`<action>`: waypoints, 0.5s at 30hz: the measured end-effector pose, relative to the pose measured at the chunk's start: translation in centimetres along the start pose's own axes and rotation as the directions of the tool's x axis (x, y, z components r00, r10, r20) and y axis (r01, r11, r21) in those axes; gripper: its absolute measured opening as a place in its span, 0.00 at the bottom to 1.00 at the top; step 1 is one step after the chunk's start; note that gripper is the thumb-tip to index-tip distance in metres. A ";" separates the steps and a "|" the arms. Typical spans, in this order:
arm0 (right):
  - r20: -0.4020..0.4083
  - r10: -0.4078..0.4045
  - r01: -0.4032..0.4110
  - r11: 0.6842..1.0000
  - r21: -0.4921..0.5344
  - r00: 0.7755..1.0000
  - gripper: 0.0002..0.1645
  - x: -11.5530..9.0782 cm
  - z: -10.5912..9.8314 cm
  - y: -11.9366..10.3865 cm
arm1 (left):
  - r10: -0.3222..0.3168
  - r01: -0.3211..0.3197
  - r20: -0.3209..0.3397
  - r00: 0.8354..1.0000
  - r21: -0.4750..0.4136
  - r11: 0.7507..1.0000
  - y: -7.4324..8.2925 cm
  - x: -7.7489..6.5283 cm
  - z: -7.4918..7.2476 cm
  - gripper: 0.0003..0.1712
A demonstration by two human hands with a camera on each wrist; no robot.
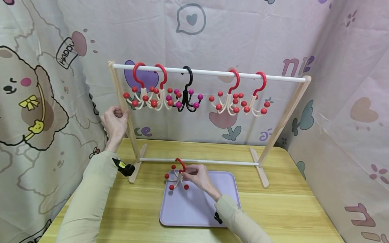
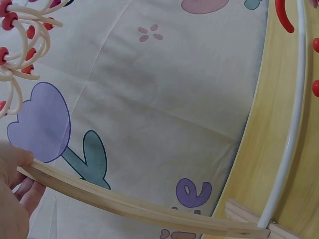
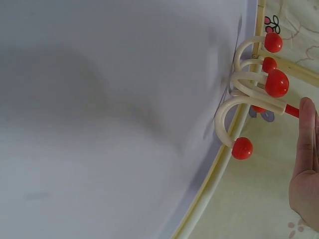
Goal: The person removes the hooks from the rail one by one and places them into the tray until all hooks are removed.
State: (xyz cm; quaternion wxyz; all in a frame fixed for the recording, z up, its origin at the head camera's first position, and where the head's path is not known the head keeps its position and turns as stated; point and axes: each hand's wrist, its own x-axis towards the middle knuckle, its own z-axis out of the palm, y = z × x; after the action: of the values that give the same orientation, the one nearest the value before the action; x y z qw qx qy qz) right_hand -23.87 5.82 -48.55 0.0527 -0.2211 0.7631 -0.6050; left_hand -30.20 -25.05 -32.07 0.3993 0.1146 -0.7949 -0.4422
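Over the upper-left corner of a lilac tray (image 1: 206,212), as the head view shows, a six-armed-looking hanger (image 1: 179,178) stands hook up, its cream arms bent like claws and tipped with glossy red balls. The right hand (image 1: 197,175) pinches it between thumb and fingers at the stem, just below the red hook. The left hand (image 1: 114,123) grips the left upright (image 1: 131,135), a squared bar of pale wood. The smooth white top rod (image 1: 209,72) carries two red-hooked hangers (image 1: 144,93) near its left end, close enough to overlap; beside them hangs a black hanger (image 1: 185,98) with magenta balls, then another red-hooked pair (image 1: 228,101) farther right. Wide room opens along the rod between the black hanger and that right pair — a shorter stretch runs from the last hook to the right upright (image 1: 287,115). Below, the tray has rounded corners and a low rim, with grained table (image 1: 136,209) on both sides.

From the left wrist, thumb and fingers close around the wooden bar, which runs down to the white bottom rod (image 1: 199,162).

From the right wrist, the tray's matte surface fills much of the view; the hanger sits by its edge — whether its arms touch the tray, I cannot tell.
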 end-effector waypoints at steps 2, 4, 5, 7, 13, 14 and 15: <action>0.003 0.003 -0.003 1.000 -0.008 1.000 0.18 -0.1 -0.1 -0.3 | 0.001 -0.001 -0.001 1.000 -0.002 1.000 0.0 0.0 0.0 0.15; 0.009 0.004 -0.004 1.000 -0.010 1.000 0.19 -0.2 -0.4 -0.8 | 0.001 -0.001 -0.001 1.000 -0.004 1.000 0.0 0.0 0.0 0.15; 0.012 0.003 -0.003 1.000 -0.006 1.000 0.19 -0.3 -0.5 -1.0 | 0.001 -0.001 -0.001 1.000 -0.005 1.000 0.0 0.0 -0.1 0.15; 0.010 -0.004 0.004 1.000 -0.018 1.000 0.18 -0.4 -0.8 -1.3 | -0.001 0.001 0.000 1.000 -0.005 1.000 0.0 0.0 -0.1 0.15; -0.076 -0.106 0.095 0.987 -0.126 0.992 0.17 -0.5 -2.3 -1.8 | -0.006 0.006 0.009 1.000 -0.017 1.000 0.2 -0.1 0.0 0.15; -0.093 -0.115 0.102 0.985 -0.136 0.989 0.17 -0.5 -2.7 -2.1 | -0.008 0.008 0.011 1.000 -0.021 1.000 0.2 -0.1 0.0 0.15; -0.110 -0.121 0.105 0.984 -0.142 0.987 0.17 -0.5 -3.2 -2.5 | -0.010 0.011 0.013 1.000 -0.021 1.000 0.2 -0.2 0.0 0.15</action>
State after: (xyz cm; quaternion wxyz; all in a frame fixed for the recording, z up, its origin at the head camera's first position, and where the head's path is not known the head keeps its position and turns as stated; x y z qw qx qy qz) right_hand -23.91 8.47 -45.45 -0.0421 -0.2309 0.7905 -0.5657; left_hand -30.06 -24.82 -31.97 0.3930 0.1117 -0.7922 -0.4533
